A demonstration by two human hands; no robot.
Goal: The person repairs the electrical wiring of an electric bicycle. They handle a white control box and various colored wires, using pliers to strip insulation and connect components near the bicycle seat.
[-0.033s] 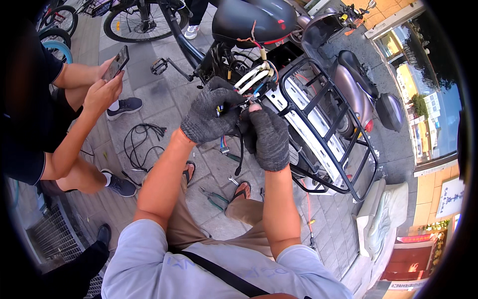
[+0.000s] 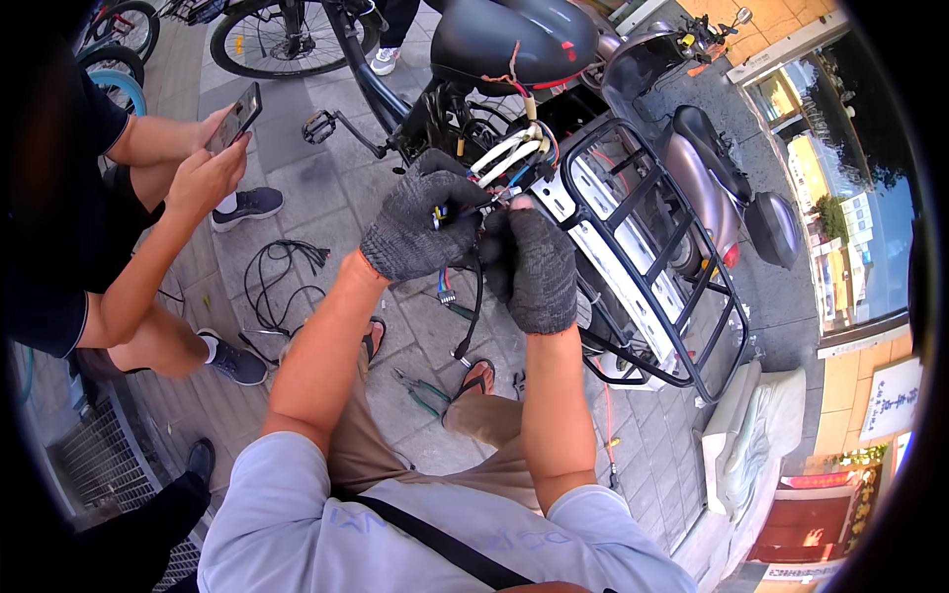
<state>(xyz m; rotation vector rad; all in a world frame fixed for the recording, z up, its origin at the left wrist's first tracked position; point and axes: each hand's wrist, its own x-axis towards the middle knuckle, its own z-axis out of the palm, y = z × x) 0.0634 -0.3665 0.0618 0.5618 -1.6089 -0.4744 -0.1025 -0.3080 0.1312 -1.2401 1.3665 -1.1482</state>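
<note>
Both my hands wear dark grey knit gloves and meet beside the bike's frame. My left hand (image 2: pixel 423 219) is closed, its thumb and fingers pinching a thin wire end (image 2: pixel 502 195). Against that same spot presses my right hand (image 2: pixel 539 267), closed too, with a bare thumb tip poking out of the glove. The exact join between the fingertips is too small to make out. Just above runs a bundle of white-sleeved wires (image 2: pixel 506 156) with coloured leads. A black cable (image 2: pixel 476 311) dangles below my hands, and near it hangs a small multi-wire connector (image 2: pixel 447 296).
A black rear rack (image 2: pixel 682 267) stands to the right, under the black saddle (image 2: pixel 514 44). Green-handled pliers (image 2: pixel 425 395) and a coiled black cable (image 2: pixel 267 282) lie on the paving. At left a person holds a phone (image 2: pixel 235 117). A scooter (image 2: pixel 697 178) is parked beyond.
The dangling black cable's end has swung down and left, now covering most of the wrench on the ground. My hands stay pinched at the same spot; the view has shifted slightly.
</note>
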